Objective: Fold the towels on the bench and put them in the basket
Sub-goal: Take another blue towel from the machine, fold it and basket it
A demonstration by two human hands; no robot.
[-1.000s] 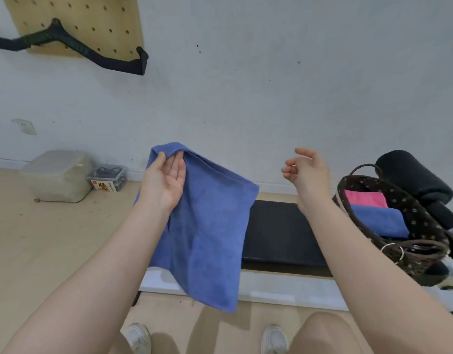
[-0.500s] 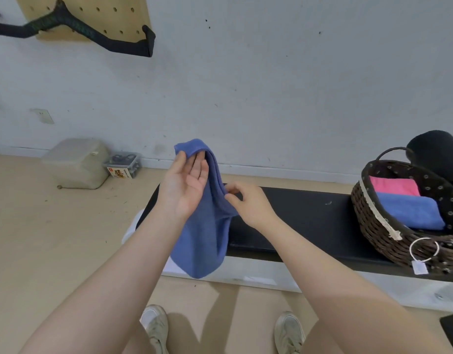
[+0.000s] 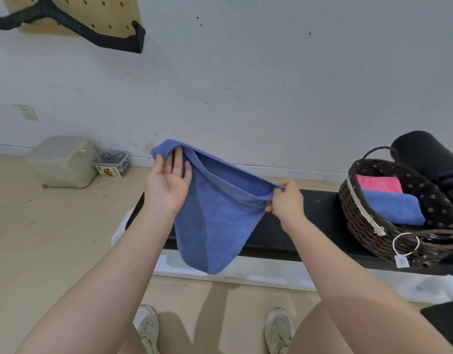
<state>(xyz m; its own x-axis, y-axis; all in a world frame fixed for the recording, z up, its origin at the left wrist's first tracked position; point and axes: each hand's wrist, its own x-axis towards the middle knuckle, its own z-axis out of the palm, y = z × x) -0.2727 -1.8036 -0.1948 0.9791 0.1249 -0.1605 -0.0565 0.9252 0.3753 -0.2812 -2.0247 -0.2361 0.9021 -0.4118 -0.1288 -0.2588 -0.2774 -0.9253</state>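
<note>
Hanging above the bench (image 3: 309, 226), the towel (image 3: 215, 221) is limp and light; left hand (image 3: 169, 185) and right hand (image 3: 286, 200) pinch its doubled top edge. Keep corner grips.

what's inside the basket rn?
In the basket: a folded pink towel at the back and a folded blue towel in front of it. The near wall and the towels hide the bottom, so anything beneath can't be seen.
</note>
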